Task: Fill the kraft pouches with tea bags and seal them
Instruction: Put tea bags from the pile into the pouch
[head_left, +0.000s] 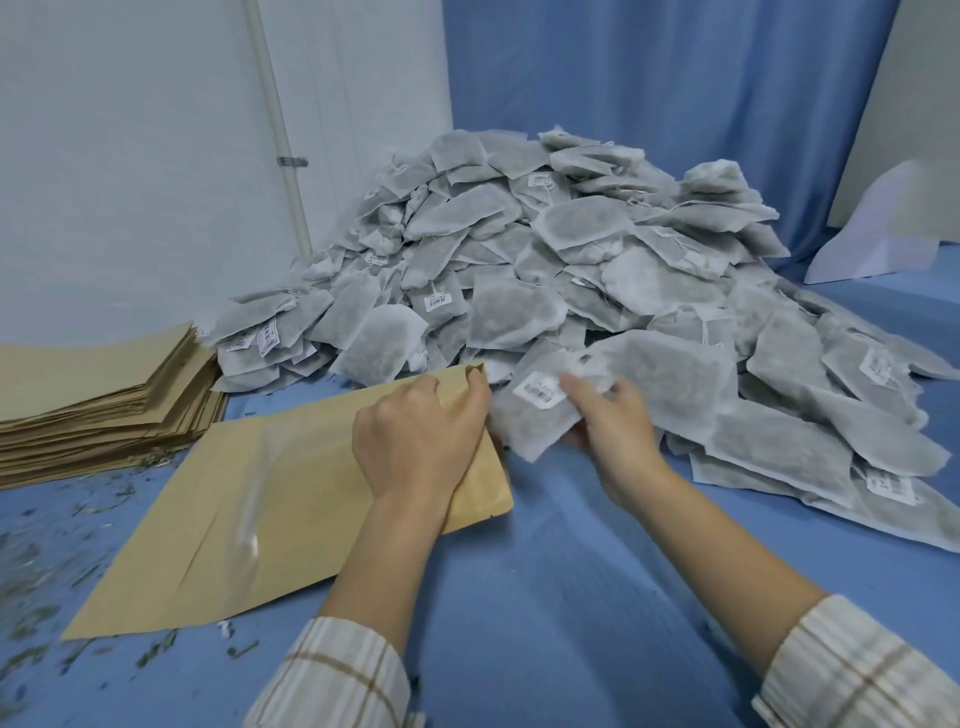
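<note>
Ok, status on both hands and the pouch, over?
Left hand grips pouch mouth. Right hand holds tea bag at the opening. Not yet in. Nothing blocking.

Cream sleeves (337, 675) with brown plaid stripes, pushed up both forearms.

1. A plain white wall panel (130, 171) fills the back left, with a thin white pipe (275, 130) running down it, held by a small metal clip (292, 161).
2. A pleated blue curtain (665, 88) hangs behind.
3. Smooth blue cloth (571, 561) covers the table.
4. A folded white card piece (878, 228) stands at right.
</note>
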